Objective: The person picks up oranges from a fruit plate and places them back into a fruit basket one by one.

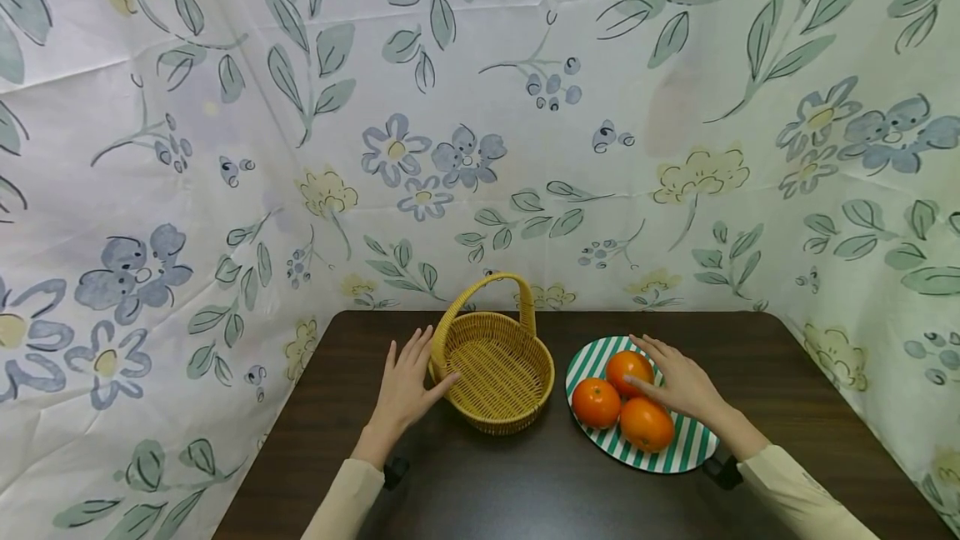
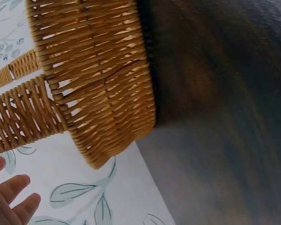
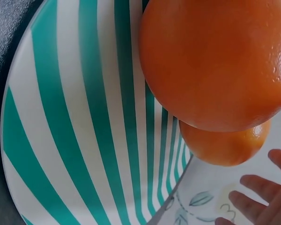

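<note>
A woven wicker basket [image 1: 498, 369] with an arched handle [image 1: 491, 282] stands empty on the dark table [image 1: 525, 473]. My left hand [image 1: 408, 377] lies flat with straight fingers against the basket's left side; the basket wall [image 2: 98, 70] fills the left wrist view, with fingertips [image 2: 9, 197] at the lower left. To the right, a green-and-white striped plate [image 1: 675, 448] holds three oranges [image 1: 596, 402]. My right hand [image 1: 675, 382] hovers open over the back orange [image 1: 626, 367]. In the right wrist view an orange [image 3: 215, 61] looms large over the plate [image 3: 84, 140], with fingertips [image 3: 257, 187] at the lower right.
Floral cloth [image 1: 480, 123] covers the walls behind and on both sides of the table. The table's dark surface stretches toward me in front of basket and plate. A black wrist-camera mount [image 1: 395, 471] shows under each sleeve.
</note>
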`<state>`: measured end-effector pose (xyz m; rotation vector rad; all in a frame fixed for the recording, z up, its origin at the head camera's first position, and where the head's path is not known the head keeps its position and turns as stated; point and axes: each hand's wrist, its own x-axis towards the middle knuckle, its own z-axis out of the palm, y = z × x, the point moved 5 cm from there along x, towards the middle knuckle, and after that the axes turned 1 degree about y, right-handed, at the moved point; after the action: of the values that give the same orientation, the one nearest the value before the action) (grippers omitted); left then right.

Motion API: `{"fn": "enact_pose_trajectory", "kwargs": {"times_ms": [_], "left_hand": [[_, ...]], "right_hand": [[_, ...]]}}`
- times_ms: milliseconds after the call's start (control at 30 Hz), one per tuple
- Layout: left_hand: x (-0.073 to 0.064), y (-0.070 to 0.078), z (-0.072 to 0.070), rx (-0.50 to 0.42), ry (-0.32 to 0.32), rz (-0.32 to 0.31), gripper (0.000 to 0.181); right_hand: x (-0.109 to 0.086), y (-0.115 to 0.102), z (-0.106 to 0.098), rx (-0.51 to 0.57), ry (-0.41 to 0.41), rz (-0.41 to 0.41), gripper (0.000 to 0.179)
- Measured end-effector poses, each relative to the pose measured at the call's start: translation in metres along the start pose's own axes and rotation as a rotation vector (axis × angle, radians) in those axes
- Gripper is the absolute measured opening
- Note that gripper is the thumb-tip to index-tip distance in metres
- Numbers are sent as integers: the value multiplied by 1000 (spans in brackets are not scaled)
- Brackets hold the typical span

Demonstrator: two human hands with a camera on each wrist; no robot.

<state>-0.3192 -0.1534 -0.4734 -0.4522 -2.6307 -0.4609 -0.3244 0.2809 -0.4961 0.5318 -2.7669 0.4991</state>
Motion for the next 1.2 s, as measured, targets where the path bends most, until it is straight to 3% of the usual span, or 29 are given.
{"fn": "enact_pose_trajectory", "kwargs": {"times_ms": [333,700,1200], "left_hand": [[-8,-5,9,-4,26,29,82],[-15,-13,20,-6,-27,22,81],[-24,-25,36,-47,-96,-35,83]], "right_hand": [[-2,3,4,44,-26,48,75],[-3,5,6,37,-67,86,74],[-3,9,8,50,-96,94,73]]}}
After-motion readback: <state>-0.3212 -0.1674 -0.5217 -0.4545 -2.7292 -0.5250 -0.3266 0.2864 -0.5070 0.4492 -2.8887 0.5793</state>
